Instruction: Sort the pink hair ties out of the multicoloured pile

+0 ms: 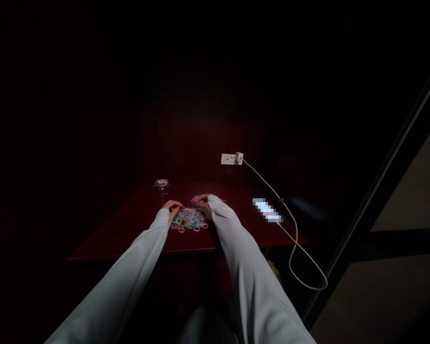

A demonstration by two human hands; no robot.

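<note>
A loose heap of small coloured hair ties (190,219) lies near the front of the dark red table, with green, blue, orange and purple rings among them. My left hand (173,208) rests at the heap's left edge, its fingers loosely bent and apart from the thumb. Just behind the heap, my right hand (202,200) is closed, fingertips together on pink hair ties. More pink hair ties (222,200) show beyond the right wrist, partly hidden by the sleeve. Exactly how many the right fingers hold is too small to make out.
A clear round container (161,184) with a pale lid stands at the table's back left. To the right lies a lit phone (267,210), its white cable (296,229) looping past the table (129,239) edge and up to a wall socket (228,159).
</note>
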